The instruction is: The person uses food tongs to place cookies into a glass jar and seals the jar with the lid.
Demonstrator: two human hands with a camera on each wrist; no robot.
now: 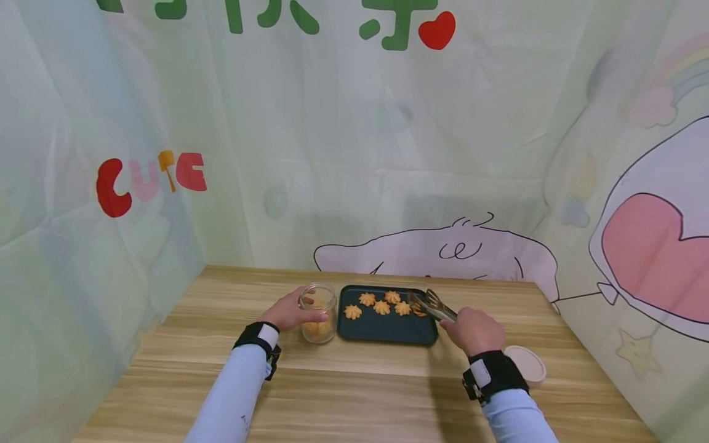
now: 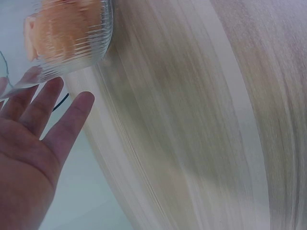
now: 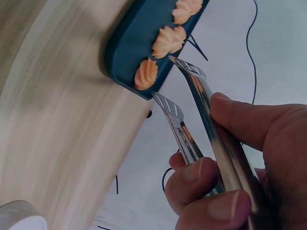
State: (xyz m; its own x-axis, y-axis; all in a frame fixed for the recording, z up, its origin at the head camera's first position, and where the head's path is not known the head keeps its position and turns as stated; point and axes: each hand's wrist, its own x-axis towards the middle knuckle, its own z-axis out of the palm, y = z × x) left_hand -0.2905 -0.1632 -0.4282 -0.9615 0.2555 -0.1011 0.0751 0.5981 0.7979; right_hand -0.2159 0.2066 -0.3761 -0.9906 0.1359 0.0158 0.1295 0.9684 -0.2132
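My left hand (image 1: 288,312) holds a clear glass jar (image 1: 325,294) standing on the table, thumb across the front and fingers at its far side. Orange-brown cookies (image 2: 64,31) lie in the jar's lower part. My right hand (image 1: 477,332) grips metal tongs (image 1: 440,311) with slotted tips. Those tips are spread over the right end of a dark blue-green tray (image 1: 382,332), near a swirled cookie (image 3: 146,74). Several flower-shaped cookies (image 1: 381,307) lie on the tray. In the right wrist view, the tongs (image 3: 223,143) have nothing between their tips.
A pale round lid (image 1: 526,364) lies on the wooden table (image 1: 354,394) beside my right wrist. The jar stands close to the tray's left edge. A printed cloth backdrop (image 1: 332,154) rises behind the table and along both sides.
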